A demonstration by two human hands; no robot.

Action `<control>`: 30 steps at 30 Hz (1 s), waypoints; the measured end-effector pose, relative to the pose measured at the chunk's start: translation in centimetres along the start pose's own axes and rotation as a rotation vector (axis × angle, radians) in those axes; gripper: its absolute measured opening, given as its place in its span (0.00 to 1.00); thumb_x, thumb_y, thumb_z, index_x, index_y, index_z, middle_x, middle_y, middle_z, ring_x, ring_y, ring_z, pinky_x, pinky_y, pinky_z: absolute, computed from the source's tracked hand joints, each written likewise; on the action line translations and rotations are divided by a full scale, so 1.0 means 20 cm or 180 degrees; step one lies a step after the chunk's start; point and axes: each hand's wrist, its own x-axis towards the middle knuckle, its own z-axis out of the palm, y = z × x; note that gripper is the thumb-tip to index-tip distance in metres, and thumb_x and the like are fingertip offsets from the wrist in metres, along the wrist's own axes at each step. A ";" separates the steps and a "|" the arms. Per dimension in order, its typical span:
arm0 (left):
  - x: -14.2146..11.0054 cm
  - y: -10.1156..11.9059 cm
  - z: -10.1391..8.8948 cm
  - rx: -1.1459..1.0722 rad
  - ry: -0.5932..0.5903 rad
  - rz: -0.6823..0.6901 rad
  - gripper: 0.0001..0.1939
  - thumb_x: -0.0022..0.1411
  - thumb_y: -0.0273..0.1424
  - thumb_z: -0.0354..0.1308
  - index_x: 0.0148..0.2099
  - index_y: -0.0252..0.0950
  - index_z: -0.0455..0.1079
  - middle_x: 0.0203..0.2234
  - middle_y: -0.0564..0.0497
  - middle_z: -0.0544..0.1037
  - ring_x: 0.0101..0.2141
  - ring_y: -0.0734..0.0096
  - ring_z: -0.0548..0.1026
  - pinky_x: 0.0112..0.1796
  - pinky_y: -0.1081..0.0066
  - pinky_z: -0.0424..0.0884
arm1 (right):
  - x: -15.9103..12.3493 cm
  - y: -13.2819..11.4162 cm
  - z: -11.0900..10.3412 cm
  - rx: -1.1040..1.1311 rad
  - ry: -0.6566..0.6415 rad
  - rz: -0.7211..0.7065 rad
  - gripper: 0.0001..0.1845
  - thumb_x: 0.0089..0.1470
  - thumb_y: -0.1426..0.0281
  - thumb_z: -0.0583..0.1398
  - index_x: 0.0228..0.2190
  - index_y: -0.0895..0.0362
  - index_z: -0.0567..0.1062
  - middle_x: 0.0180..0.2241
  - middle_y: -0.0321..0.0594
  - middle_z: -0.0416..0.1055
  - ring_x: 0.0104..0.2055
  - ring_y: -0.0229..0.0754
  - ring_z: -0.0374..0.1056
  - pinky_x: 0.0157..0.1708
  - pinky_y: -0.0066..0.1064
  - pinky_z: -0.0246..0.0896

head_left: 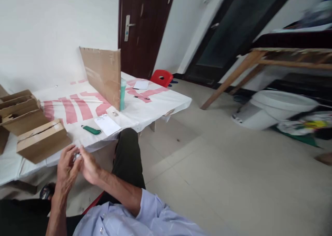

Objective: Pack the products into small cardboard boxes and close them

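My left hand (65, 168) and my right hand (89, 167) meet just below the near edge of the low table (145, 113). Between their fingertips sits a small shiny metal object (76, 156); both hands pinch it, and I cannot make out what it is. A closed cardboard box (43, 141) lies on the table right above my left hand. A green utility knife (91, 129) rests on the cloth beside a white slip of paper (107, 124). My dark-trousered knee (128, 153) rises to the right of my hands.
More open cardboard boxes (20, 111) stand at the left. An upright cardboard sheet (102, 73) leans against a teal bottle (122, 94). A red stool (162, 77), a white bucket (272, 110) and a wooden table (285, 54) stand on the tiled floor beyond.
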 end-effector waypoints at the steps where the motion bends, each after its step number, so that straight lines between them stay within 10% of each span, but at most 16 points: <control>1: -0.02 0.03 -0.01 -0.0087 -0.0184 0.0028 0.20 0.70 0.47 0.61 0.55 0.41 0.79 0.59 0.40 0.78 0.57 0.52 0.78 0.55 0.55 0.79 | -0.02 -0.03 -0.01 -0.0003 -0.0034 0.0087 0.41 0.42 0.30 0.68 0.39 0.51 0.73 0.37 0.41 0.81 0.51 0.54 0.78 0.45 0.46 0.79; 9: -0.07 0.13 -0.04 -0.0840 -0.0367 -0.0158 0.15 0.69 0.43 0.67 0.52 0.42 0.83 0.58 0.39 0.81 0.57 0.51 0.80 0.58 0.52 0.78 | -0.19 -0.20 -0.08 -0.0208 -0.0349 0.0520 0.30 0.64 0.41 0.59 0.50 0.53 0.76 0.50 0.47 0.80 0.59 0.50 0.75 0.57 0.46 0.74; 23: -0.09 0.23 -0.11 -0.1328 -0.0490 -0.0150 0.29 0.62 0.40 0.75 0.64 0.41 0.79 0.51 0.42 0.86 0.51 0.56 0.84 0.56 0.59 0.79 | -0.25 -0.25 -0.09 -0.0501 -0.0328 0.0733 0.25 0.47 0.48 0.77 0.40 0.52 0.87 0.38 0.42 0.85 0.44 0.48 0.81 0.50 0.39 0.76; 30: -0.08 0.27 -0.13 -0.1355 -0.0581 -0.0217 0.16 0.62 0.38 0.75 0.50 0.39 0.85 0.47 0.42 0.87 0.50 0.54 0.85 0.55 0.59 0.79 | -0.27 -0.23 -0.11 -0.0589 -0.0306 0.0708 0.26 0.45 0.47 0.77 0.37 0.53 0.87 0.37 0.43 0.85 0.40 0.46 0.80 0.48 0.40 0.76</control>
